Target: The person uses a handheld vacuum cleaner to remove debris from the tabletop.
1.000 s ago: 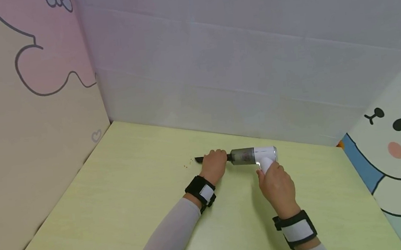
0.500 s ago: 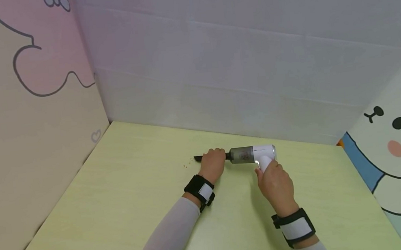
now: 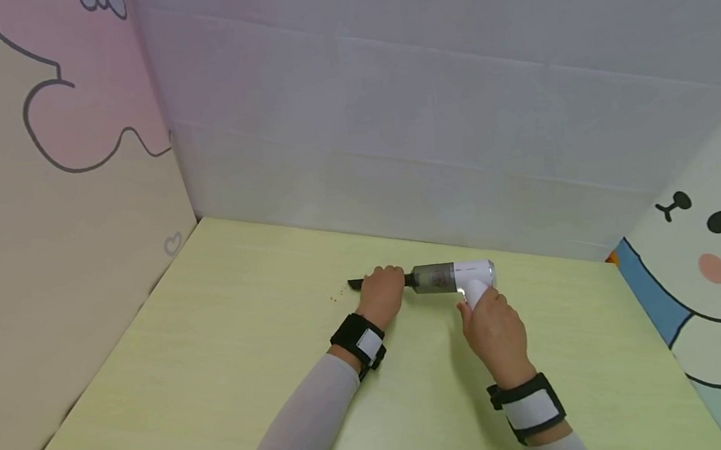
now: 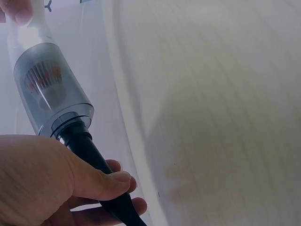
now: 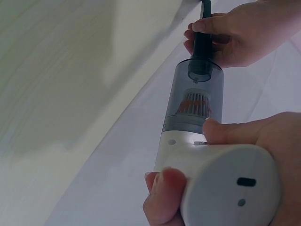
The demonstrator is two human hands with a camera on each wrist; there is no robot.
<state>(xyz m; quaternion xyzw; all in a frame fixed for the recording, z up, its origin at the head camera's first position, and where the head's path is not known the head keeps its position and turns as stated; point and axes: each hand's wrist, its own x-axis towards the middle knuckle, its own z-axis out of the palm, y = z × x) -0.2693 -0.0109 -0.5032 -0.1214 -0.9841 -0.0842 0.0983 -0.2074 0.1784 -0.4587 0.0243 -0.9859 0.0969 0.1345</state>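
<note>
A handheld vacuum cleaner [image 3: 435, 278] with a white body, a see-through dust cup [image 4: 51, 84] and a black nozzle [image 5: 203, 44] is held low over the table. My left hand [image 3: 381, 297] grips the nozzle, thumb on one side and fingers around the other. The white handle is gripped by my right hand [image 3: 496, 332], its thumb lying along the body in the right wrist view. Through the dust cup shows a ribbed filter [image 5: 195, 101] with reddish bits about it. Several tiny reddish crumbs [image 3: 334, 299] lie on the table just left of the nozzle tip.
The pale yellow table [image 3: 216, 357] meets a plain light wall [image 3: 387, 105] at the back, close behind the vacuum. Panels with cartoon drawings stand at the left [image 3: 73, 248] and right [image 3: 712, 305] sides.
The vacuum and both hands have shifted only very slightly toward the back wall, with both grips unchanged. The crumbs remain near the nozzle tip.
</note>
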